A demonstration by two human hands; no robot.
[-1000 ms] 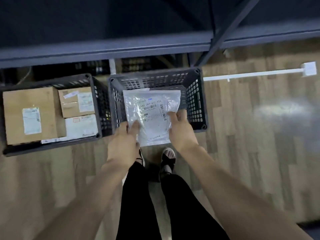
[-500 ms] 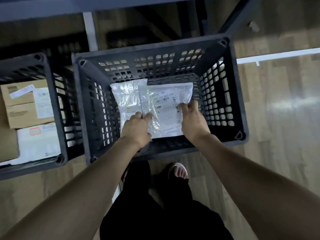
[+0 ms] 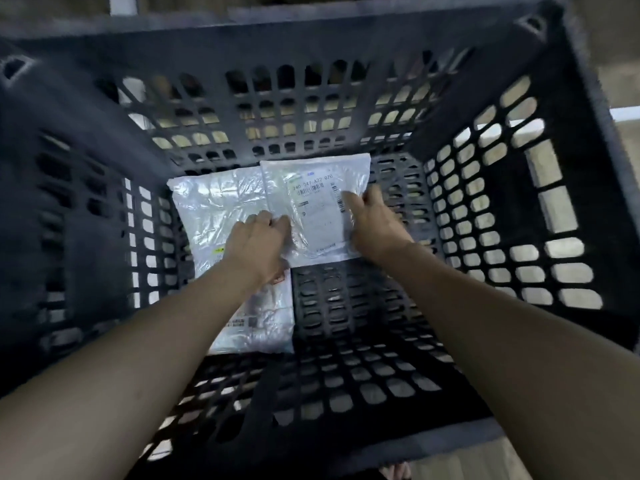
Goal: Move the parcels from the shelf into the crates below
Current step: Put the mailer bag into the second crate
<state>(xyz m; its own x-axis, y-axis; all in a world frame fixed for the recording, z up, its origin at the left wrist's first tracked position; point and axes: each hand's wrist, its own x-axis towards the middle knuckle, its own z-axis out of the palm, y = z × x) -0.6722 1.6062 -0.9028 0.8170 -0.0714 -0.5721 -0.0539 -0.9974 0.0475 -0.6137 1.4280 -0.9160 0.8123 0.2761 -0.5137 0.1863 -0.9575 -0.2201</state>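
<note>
Deep inside the crate [image 3: 571,140], both hands [image 3: 258,242] pinch a labelled parcel [image 3: 317,209], fingertips hidden.

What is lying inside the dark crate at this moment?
Two plastic-wrapped parcels: a labelled parcel, held by both hands, overlaps a larger parcel. Anything beneath them is covered.
</note>
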